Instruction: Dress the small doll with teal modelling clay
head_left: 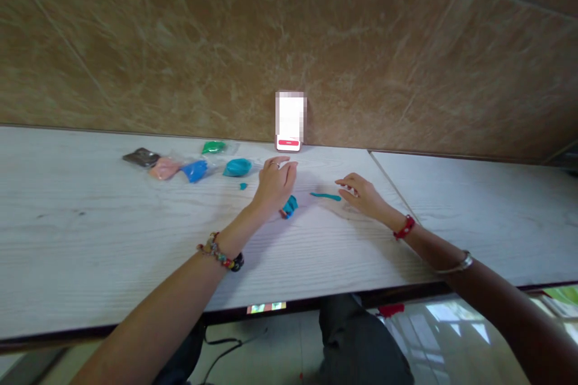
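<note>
A thin teal strip of modelling clay (326, 196) lies on the white wood-grain table. My right hand (363, 195) is at its right end, thumb and fingers apart, holding nothing. Farther left, my left hand (274, 185) hovers over the table with loosely curved, parted fingers and nothing visible in it. Just below that hand sits a small clay piece (289, 207), mostly teal with some reddish-brown and blue, partly hidden by the hand's edge. A tiny teal clay bit (243, 186) rests left of my left hand, below a clear packet of teal clay (237, 167).
A phone (289, 145) with a lit screen leans on the brown marbled wall. Toward the left lie packets of green (214, 147), blue (195, 171), peach (165, 168) and dark clay (141, 157). The table's front edge (307, 301) runs above my legs.
</note>
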Motion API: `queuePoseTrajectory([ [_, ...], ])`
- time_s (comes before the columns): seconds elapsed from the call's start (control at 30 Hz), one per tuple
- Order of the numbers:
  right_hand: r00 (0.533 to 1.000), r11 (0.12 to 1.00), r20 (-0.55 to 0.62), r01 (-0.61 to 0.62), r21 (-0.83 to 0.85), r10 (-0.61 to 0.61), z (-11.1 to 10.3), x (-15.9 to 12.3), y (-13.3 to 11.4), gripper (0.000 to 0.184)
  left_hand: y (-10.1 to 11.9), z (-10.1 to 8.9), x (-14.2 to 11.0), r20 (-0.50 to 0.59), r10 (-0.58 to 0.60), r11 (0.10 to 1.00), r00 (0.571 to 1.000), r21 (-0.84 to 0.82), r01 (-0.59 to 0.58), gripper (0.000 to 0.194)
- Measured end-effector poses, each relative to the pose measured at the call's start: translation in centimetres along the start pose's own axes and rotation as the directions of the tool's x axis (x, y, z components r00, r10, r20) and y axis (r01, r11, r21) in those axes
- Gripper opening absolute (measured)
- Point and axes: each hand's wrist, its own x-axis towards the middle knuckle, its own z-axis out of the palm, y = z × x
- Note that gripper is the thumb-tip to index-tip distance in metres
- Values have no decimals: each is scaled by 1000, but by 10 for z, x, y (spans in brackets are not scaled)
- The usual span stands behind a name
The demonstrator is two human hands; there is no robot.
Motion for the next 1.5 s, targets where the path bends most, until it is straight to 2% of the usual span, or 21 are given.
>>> queuePoseTrajectory([
  [0.1, 970, 994, 227, -70, -81, 87, -4, 27, -16, 19, -21, -7, 10, -19, -17, 999, 1000, -28, 16, 41],
  [0.13, 942, 992, 321, -62, -106, 94, -6, 35, -21, 18, -27, -10, 13, -18, -18, 999, 1000, -46, 17, 41],
  [0.23, 815, 983, 555, -96, -156, 168, -13, 55, -29, 17, -40, -19, 17, 1, -21, 999, 1000, -42, 21, 42],
  [0.33, 747, 974, 630, -110, -198, 213, -17, 64, -29, 16, -46, -25, 16, 9, 26, 995, 1000, 94, -27, 41],
  [0.47, 703, 970, 675, -92, -226, 224, -19, 64, -30, 14, -43, -30, 12, 59, 120, 956, 991, 262, -131, 36],
  [0.57, 713, 973, 671, -71, -219, 203, -22, 62, -30, 13, -39, -32, 11, 83, 148, 943, 986, 288, -166, 34],
  [0.73, 747, 986, 650, -42, -162, 138, -26, 57, -29, 23, -44, -30, 12, 108, 167, 943, 980, 271, -191, 33],
  [0.83, 763, 989, 636, -23, -146, 112, -26, 55, -28, 17, -48, -28, 13, 114, 190, 947, 975, 241, -212, 34],
  [0.93, 808, 994, 579, -85, -64, 106, -26, 55, -32, 12, -47, -27, 15, 150, 213, 960, 965, 151, -236, 34],
  [1.0, 843, 983, 526, -170, 66, 111, -24, 54, -40, 13, -44, -28, 17, 192, 200, 978, 961, 26, -208, 33],
  [1.07, 873, 933, 472, -265, 241, 126, -20, 53, -52, 15, -40, -30, 17, 232, 172, 982, 957, -118, -147, 31],
  [1.13, 877, 843, 446, -372, 389, 180, -11, 51, -67, 13, -37, -33, 17, 287, 158, 970, 945, -224, -95, 28],
  [1.23, 861, 694, 409, -494, 524, 303, 6, 48, -87, 6, -37, -39, 16, 380, 143, 958, 914, -284, -32, 20],
  [1.3, 863, 632, 367, -505, 587, 348, 17, 46, -96, 6, -41, -44, 17, 414, 112, 959, 903, -282, 11, 17],
  [1.37, 872, 617, 330, -489, 617, 361, 26, 45, -102, 8, -45, -47, 18, 449, 80, 969, 890, -244, 36, 19],
  [1.5, 895, 663, 240, -441, 605, 377, 34, 43, -107, 11, -47, -49, 21, 489, -8, 988, 872, -128, 81, 28],
])
